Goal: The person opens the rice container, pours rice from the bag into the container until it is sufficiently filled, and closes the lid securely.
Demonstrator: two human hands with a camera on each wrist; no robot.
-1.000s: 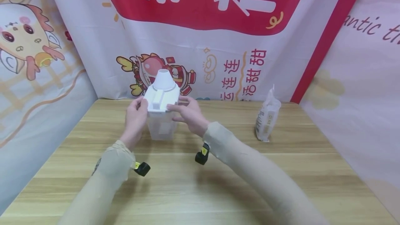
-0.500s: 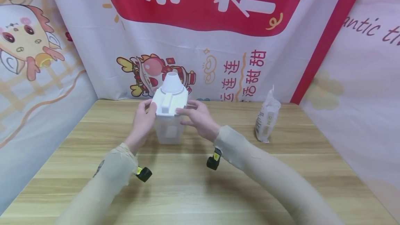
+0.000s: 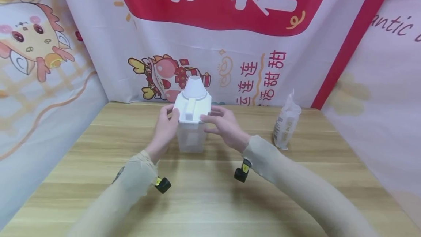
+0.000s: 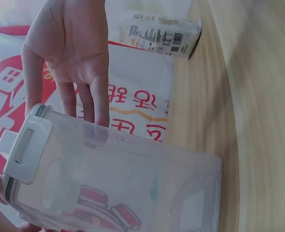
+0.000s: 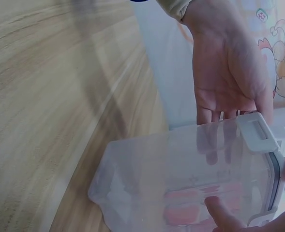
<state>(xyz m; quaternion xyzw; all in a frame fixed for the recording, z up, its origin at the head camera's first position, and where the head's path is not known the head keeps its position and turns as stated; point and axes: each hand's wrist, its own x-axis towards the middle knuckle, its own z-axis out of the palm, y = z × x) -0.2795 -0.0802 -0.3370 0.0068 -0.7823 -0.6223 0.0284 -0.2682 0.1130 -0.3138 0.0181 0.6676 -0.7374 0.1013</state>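
Translucent container (image 3: 190,140), held near its lid (image 3: 201,104) by left hand (image 3: 166,129) and right hand (image 3: 229,128), might tip if pulled unevenly.

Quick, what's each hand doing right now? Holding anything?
Left hand: holding the left side of the clear container, up by its white lid.
Right hand: holding the same container's right side.
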